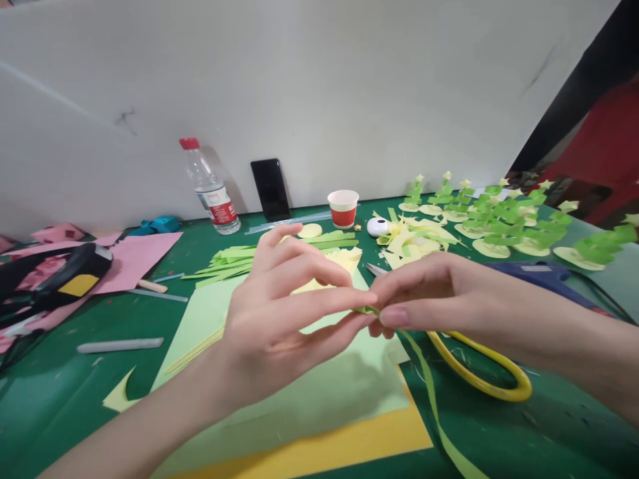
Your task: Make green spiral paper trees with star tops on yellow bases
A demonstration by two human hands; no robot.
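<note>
Between the fingertips of my left hand (294, 306) and my right hand (429, 293) is a green paper strip (429, 379), its folded end pinched by both. The strip's long tail hangs down below my right hand to the lower edge of the view. Beneath my hands lie pale green paper sheets (319, 392) over a yellow sheet (379, 442). Yellow-handled scissors (504, 386) rest under my right wrist, partly covered by it. Loose green strips (232, 256) lie just behind my left hand.
Several finished green paper stems (499, 226) with stars stand at the right on round bases. A blue glue gun (534, 271) lies before them. A water bottle (214, 193), a phone (270, 189) and a paper cup (343, 209) stand by the white wall. Pink paper (137, 259) lies left.
</note>
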